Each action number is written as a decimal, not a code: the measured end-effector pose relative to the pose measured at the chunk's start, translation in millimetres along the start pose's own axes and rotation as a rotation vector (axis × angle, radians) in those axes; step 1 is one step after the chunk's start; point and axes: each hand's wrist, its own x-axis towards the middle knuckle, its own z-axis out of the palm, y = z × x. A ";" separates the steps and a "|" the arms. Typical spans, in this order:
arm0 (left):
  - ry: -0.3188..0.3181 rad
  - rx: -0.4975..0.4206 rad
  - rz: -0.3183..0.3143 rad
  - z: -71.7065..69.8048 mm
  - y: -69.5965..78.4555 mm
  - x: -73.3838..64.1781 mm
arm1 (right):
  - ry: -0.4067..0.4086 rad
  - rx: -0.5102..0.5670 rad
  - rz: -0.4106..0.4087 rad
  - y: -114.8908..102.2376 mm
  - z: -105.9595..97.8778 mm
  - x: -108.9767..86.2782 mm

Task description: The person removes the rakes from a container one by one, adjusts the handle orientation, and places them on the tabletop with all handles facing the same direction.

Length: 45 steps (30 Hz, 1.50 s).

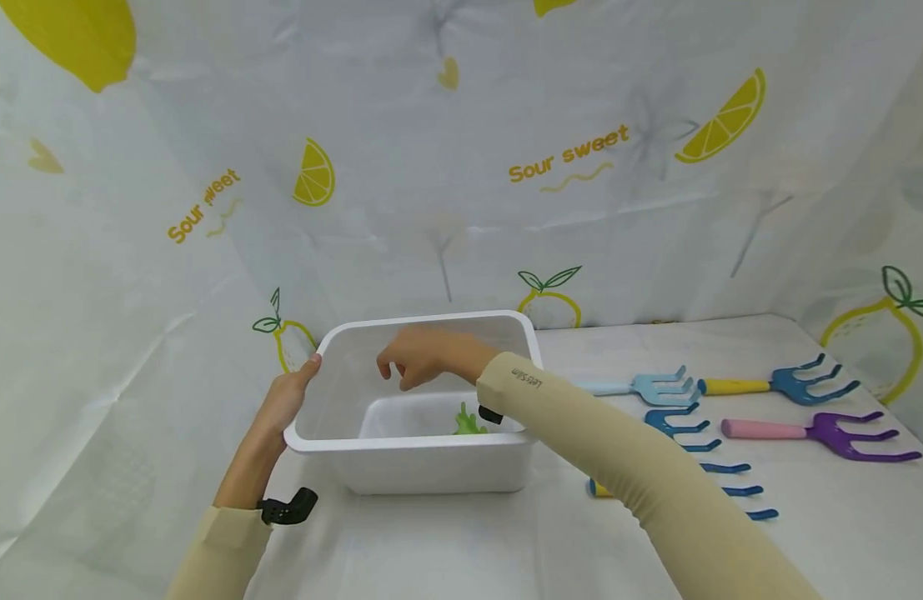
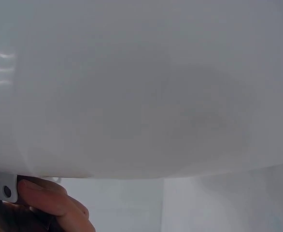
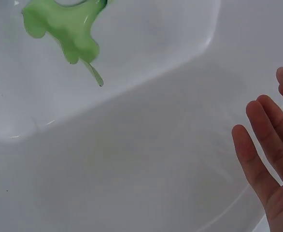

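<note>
A white plastic basin (image 1: 431, 467) stands on the white-covered table. My left hand (image 1: 283, 406) grips its rim at the left end; in the left wrist view the fingers (image 2: 59, 205) show below the basin's pale wall (image 2: 141, 96). Over the basin's inside hangs my right hand (image 1: 423, 357), fingers loosely bent and holding nothing. On the basin floor lies a glossy green lobed piece (image 1: 469, 420), whose exact kind I cannot tell. From the right wrist view, the green piece (image 3: 66, 31) lies apart from the right hand (image 3: 272, 150).
To the right lie several hand rakes: a light blue one (image 1: 659, 388), a blue one with yellow handle (image 1: 802, 384), and a purple one with pink handle (image 1: 844, 435). More blue rakes (image 1: 679, 421) are partly hidden by my right sleeve. A lemon-print sheet (image 1: 401, 250) hangs behind.
</note>
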 end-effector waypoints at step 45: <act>0.005 -0.008 -0.007 2.0 2.3 -4.4 | -0.337 0.240 0.120 -16.8 73.7 5.3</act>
